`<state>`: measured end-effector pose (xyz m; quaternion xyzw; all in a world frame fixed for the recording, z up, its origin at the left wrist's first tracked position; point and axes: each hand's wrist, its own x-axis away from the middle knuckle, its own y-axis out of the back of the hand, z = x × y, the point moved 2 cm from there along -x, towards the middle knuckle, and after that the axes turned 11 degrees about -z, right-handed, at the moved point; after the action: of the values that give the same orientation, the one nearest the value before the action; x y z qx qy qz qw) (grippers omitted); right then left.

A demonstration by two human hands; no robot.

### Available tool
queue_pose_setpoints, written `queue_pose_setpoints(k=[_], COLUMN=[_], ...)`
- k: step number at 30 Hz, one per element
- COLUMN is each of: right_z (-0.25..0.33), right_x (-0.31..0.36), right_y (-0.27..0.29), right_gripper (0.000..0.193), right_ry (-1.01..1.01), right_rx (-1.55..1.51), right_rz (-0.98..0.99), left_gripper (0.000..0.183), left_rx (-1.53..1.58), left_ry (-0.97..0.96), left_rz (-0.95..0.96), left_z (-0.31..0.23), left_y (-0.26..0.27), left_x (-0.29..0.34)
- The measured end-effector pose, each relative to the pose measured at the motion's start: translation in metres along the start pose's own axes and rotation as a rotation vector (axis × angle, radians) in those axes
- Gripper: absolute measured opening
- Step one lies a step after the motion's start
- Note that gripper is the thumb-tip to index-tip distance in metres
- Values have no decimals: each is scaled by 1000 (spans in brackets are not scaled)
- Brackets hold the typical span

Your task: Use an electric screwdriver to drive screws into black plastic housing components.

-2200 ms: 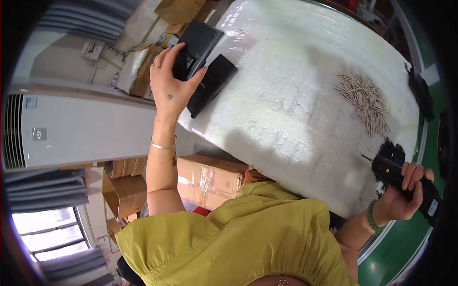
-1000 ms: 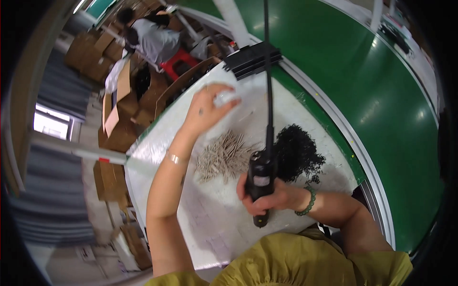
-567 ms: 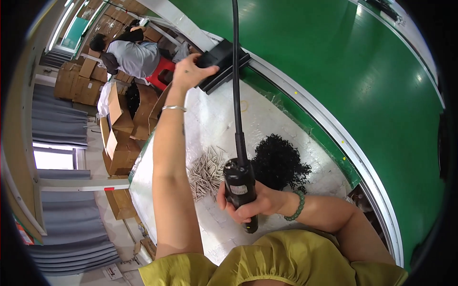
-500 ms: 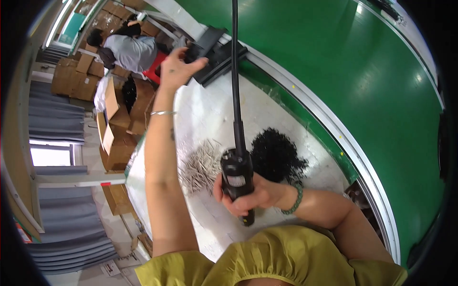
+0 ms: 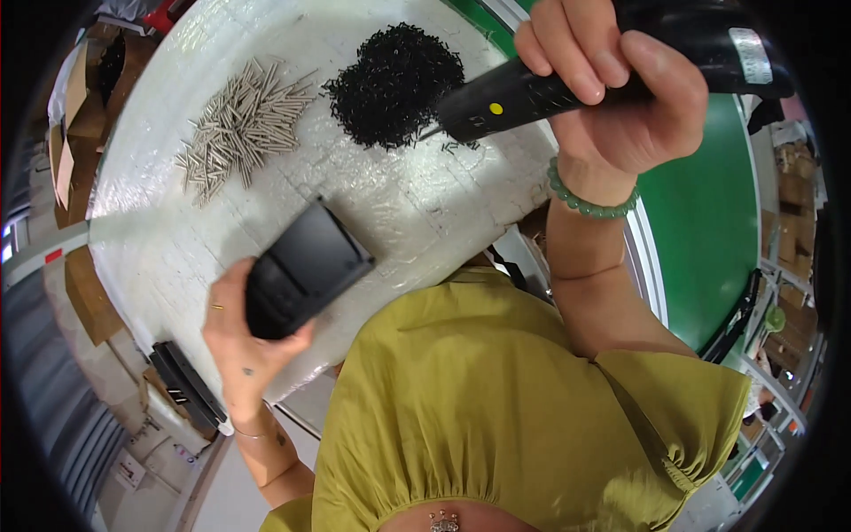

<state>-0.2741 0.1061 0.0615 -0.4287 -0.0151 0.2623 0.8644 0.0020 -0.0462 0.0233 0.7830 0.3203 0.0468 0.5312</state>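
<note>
My left hand (image 5: 238,341) is closed round the lower left end of a black plastic housing (image 5: 312,266), held tilted above the near part of the table. My right hand (image 5: 620,102) grips a black electric screwdriver (image 5: 532,99) with a yellow dot, raised at the upper right. Its thin bit points left, towards a heap of small black screws (image 5: 397,84); I cannot tell whether it touches them. To the left of that heap lies a loose pile of slim silver pins (image 5: 244,124).
Clear plastic film covers the white table (image 5: 408,213). A long black slotted part (image 5: 188,387) lies at the table's lower left edge. Opened cardboard boxes (image 5: 89,124) stand beyond the left side. To the right, past a metal rail (image 5: 650,266), stretches a green surface (image 5: 700,204).
My left hand came back from the stack of black parts at the far end and now holds one close to me. The screwdriver swung from upright to sideways and moved up right. The view shifted.
</note>
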Motion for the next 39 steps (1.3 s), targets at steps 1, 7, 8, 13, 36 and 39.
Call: queue_pose_setpoints(k=[1, 7, 8, 13, 36, 39], right_z=[-5, -21, -23, -24, 1, 0], right_x=[7, 25, 24, 26, 1, -1], right_y=[-2, 8, 11, 16, 10, 8], right_gripper=[41, 36, 36, 36, 40, 41], right_ry=[-16, 117, 126, 75, 246, 242], right_rx=[7, 324, 353, 386, 76, 63], right_rz=[13, -118, -108, -39, 212, 248], left_gripper=[74, 90, 88, 51, 17, 17], left_rx=[-27, 170, 141, 101, 393, 416], left_ry=[56, 101, 29, -186, -572, -533], left_rz=[94, -52, -59, -14, -245, -263], left_z=[0, -11, -11, -17, -43, -46], left_y=[-4, -4, -4, -9, -117, -108], left_x=[17, 22, 17, -6, -124, -123])
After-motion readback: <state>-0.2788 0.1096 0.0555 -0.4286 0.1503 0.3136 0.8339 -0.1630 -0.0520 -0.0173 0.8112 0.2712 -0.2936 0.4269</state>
